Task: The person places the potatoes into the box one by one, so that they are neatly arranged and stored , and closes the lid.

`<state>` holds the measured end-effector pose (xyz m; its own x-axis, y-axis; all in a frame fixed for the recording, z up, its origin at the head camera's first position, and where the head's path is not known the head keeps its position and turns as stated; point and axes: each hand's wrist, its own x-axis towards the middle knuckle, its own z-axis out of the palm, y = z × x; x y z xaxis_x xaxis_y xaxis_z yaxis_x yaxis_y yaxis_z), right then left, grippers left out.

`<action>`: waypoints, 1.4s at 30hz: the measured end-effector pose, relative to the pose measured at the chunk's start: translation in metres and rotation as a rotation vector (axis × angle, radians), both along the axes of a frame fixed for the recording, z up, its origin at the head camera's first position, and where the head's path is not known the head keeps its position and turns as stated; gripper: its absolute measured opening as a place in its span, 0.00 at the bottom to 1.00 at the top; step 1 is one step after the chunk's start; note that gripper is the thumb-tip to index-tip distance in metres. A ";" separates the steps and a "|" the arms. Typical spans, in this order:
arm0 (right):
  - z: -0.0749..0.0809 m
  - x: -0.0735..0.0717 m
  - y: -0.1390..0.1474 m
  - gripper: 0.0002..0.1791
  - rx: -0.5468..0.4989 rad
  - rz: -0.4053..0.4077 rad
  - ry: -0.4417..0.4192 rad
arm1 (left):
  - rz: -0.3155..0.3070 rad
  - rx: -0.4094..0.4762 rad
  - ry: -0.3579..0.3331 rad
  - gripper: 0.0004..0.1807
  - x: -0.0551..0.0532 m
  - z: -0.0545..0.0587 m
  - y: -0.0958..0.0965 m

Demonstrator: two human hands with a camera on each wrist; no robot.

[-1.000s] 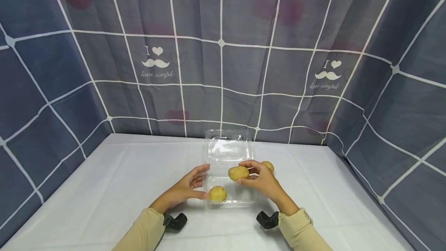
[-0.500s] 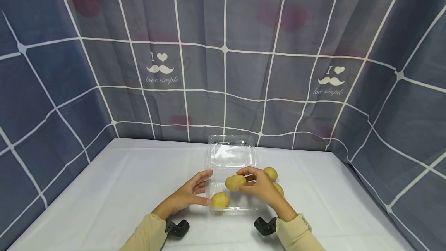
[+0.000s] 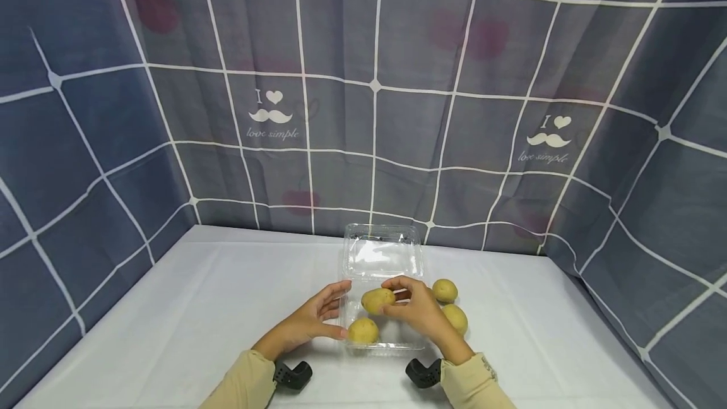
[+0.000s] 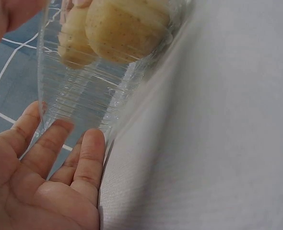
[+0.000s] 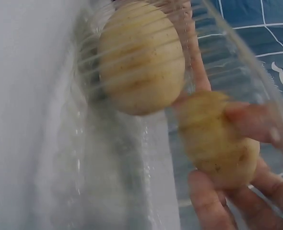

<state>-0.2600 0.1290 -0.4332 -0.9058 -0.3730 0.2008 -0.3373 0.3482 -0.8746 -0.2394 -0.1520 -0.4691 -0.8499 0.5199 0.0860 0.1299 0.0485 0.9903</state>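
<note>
A clear plastic clamshell box (image 3: 392, 333) stands on the table, its lid (image 3: 383, 251) raised at the back. Inside, at the front left corner, lies one potato (image 3: 363, 331). My right hand (image 3: 420, 311) pinches a second potato (image 3: 377, 301) between thumb and fingers, over the box's left half; the right wrist view shows that potato (image 5: 218, 139) through the clear wall. My left hand (image 3: 309, 320) rests at the box's left side with fingers spread, thumb by the front corner. In the left wrist view its fingertips (image 4: 91, 143) touch or nearly touch the ribbed wall.
Two more potatoes lie on the table right of the box, one farther back (image 3: 445, 291) and one (image 3: 455, 319) partly behind my right hand. A white cloth covers the table (image 3: 238, 270). A grey checked curtain (image 3: 341, 112) closes off the back and sides.
My right hand has carried its potato slightly left and down relative to the box, uncovering more of the potatoes on the right. The left hand stays by the box. The head view has shifted.
</note>
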 end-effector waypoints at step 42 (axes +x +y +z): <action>-0.003 -0.002 -0.033 0.19 0.119 -0.057 -0.066 | -0.001 -0.005 0.012 0.56 -0.001 0.001 -0.001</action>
<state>-0.2617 0.0963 -0.4364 -0.9360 -0.3382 0.0972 -0.2570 0.4681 -0.8455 -0.2405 -0.1530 -0.4683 -0.8483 0.5213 0.0933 0.1416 0.0536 0.9885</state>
